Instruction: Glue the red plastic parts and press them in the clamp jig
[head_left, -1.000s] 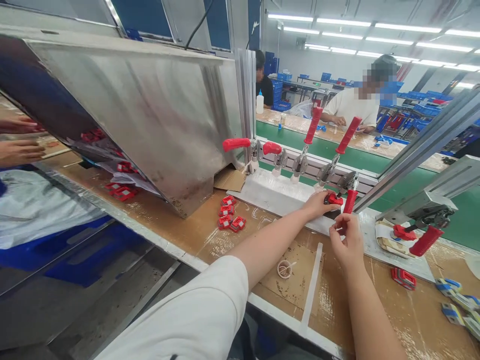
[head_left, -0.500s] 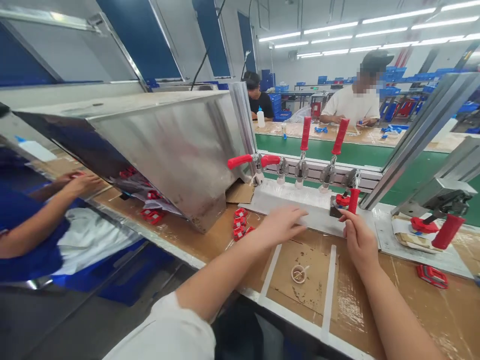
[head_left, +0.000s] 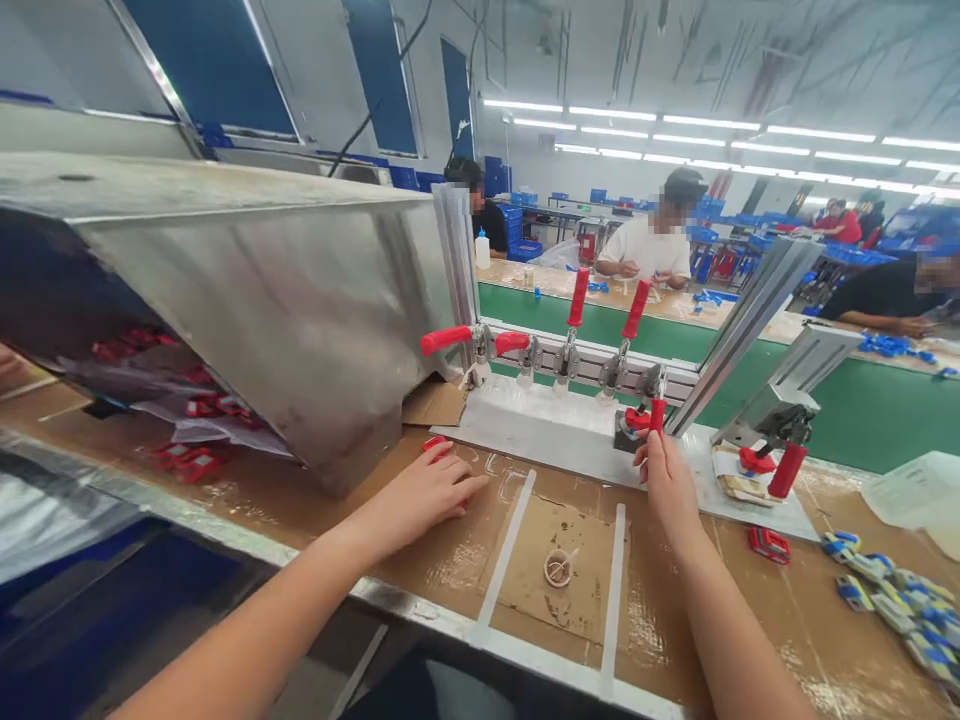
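My right hand (head_left: 669, 485) is closed around the red handle (head_left: 658, 415) of a toggle clamp, at the right end of a row of clamps. Beside that handle, a red part (head_left: 637, 419) sits in a dark block (head_left: 624, 432) under the clamp. Over the brown tabletop, my left hand (head_left: 429, 490) lies with its fingers stretched out and apart. It covers a small group of red plastic pieces, of which one red piece (head_left: 434, 442) shows past the fingers. Whether the fingertips touch them I cannot tell.
A small cup (head_left: 558, 568) stands on a cardboard sheet (head_left: 574, 525) between white tape strips. At left looms a metal chute (head_left: 300, 330) with red parts at its mouth. Blue-yellow parts (head_left: 892, 600) and a red piece (head_left: 769, 545) lie at right. Co-workers sit across the green-sided bench.
My left hand has moved left and down, from beside the clamp base to over the red pieces. The view has turned right, showing the blue-yellow parts. My right hand stays on the clamp handle.
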